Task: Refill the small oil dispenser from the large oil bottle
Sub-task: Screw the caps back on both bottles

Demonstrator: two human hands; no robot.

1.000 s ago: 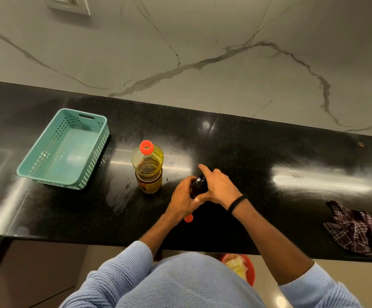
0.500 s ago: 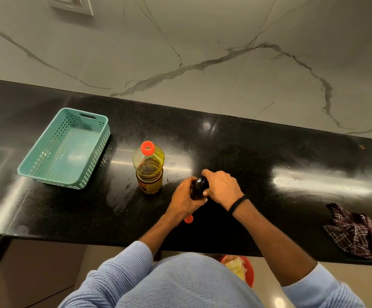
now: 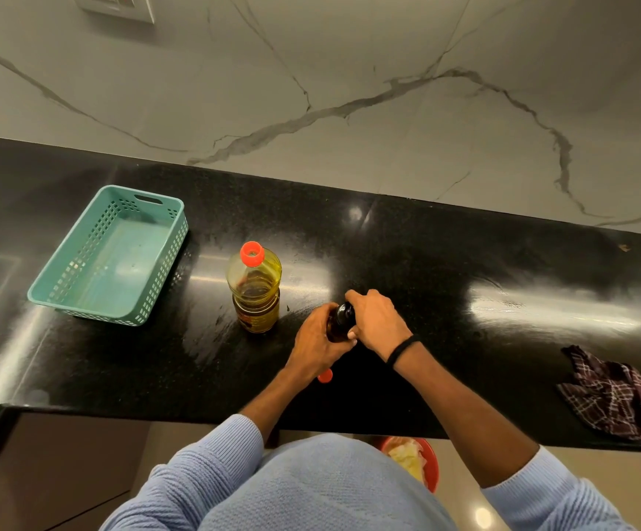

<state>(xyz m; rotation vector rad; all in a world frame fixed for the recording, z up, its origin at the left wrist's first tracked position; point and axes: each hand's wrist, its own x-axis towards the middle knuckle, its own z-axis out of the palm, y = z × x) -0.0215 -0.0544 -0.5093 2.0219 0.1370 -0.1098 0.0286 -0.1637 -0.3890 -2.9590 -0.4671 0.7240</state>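
Two hands close on the small oil dispenser (image 3: 340, 325), which stands on the black counter (image 3: 464, 339) just to the right of the large oil bottle (image 3: 254, 293) and a little nearer the person. The left hand (image 3: 317, 341) wraps its fingers round the dark body, seemingly to keep it from turning or tipping. The right hand (image 3: 378, 323) curls over the top, a grip that suits twisting the top off. The step in hand looks like opening the dispenser, since nothing can go in until its top is off. The large oil bottle stands upright with its orange cap (image 3: 252, 254) on, close enough to reach without shifting the dispenser. A small orange round thing (image 3: 325, 375) lies nearer the person than the bottle, half hidden under the left wrist; what it is cannot be told. A teal basket (image 3: 93, 314) sits well to the bottle's left, and a checked cloth (image 3: 610, 396) lies far to its right.

A second ago the right forefinger stretched straight out over the dispenser's top; now it is curled in with the others, so the hold on the top is closer. The left hand keeps its place, and the bottle, basket and cloth have not moved.
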